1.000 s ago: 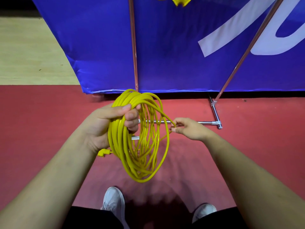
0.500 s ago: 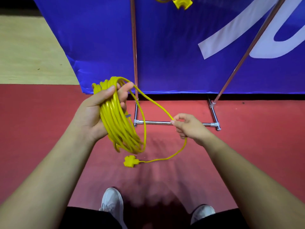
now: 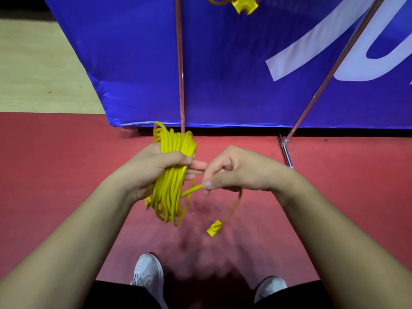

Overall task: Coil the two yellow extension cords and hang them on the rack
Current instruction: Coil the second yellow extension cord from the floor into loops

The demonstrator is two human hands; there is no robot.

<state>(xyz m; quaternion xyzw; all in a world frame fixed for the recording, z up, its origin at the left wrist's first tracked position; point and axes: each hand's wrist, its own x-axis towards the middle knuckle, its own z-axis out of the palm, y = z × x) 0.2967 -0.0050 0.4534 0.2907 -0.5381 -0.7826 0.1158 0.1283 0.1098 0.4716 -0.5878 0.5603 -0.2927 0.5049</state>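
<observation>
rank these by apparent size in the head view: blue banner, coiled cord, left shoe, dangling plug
1. blue banner
2. coiled cord
3. left shoe, partly hidden, so maybe nearer the cord's size
4. dangling plug

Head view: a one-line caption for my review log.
Left hand grips a coiled yellow extension cord while the right hand pinches its loose tail, the yellow plastic socket end dangling over red floor.

Blue banner [image 3: 223, 63] is walling off the whole upper frame. Upright rack pole [image 3: 179, 63] is standing right behind my coil [image 3: 171, 188]; slanted pole [image 3: 336, 63] is cutting across upper right. I'm seeing open room over the red floor [image 3: 55, 166], left and lower centre.
</observation>
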